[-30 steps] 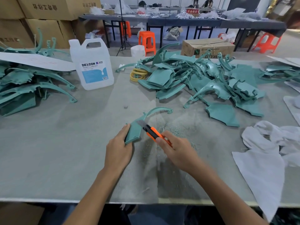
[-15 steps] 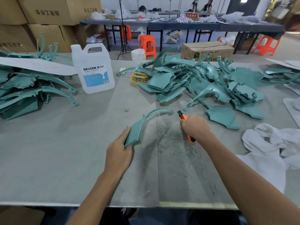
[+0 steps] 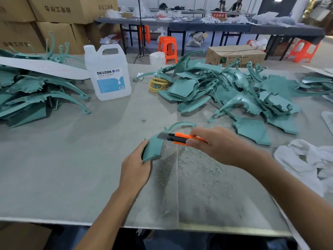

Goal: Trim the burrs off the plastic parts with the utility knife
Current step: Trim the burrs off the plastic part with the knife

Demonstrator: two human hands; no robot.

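Returned from the right, the right hand [image 3: 221,145] clamps the utility knife [image 3: 182,138], blade on the plastic part [image 3: 152,147] that the left hand [image 3: 135,166] grips on the table [image 3: 72,159]. A slip sends the blade toward that hand, so a cut is likely.

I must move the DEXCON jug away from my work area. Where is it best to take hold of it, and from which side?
Grip the built-in handle at the top of the DEXCON jug, coming from above. The jug stands upright and the opening under the handle is free, so it should be easy to hook.
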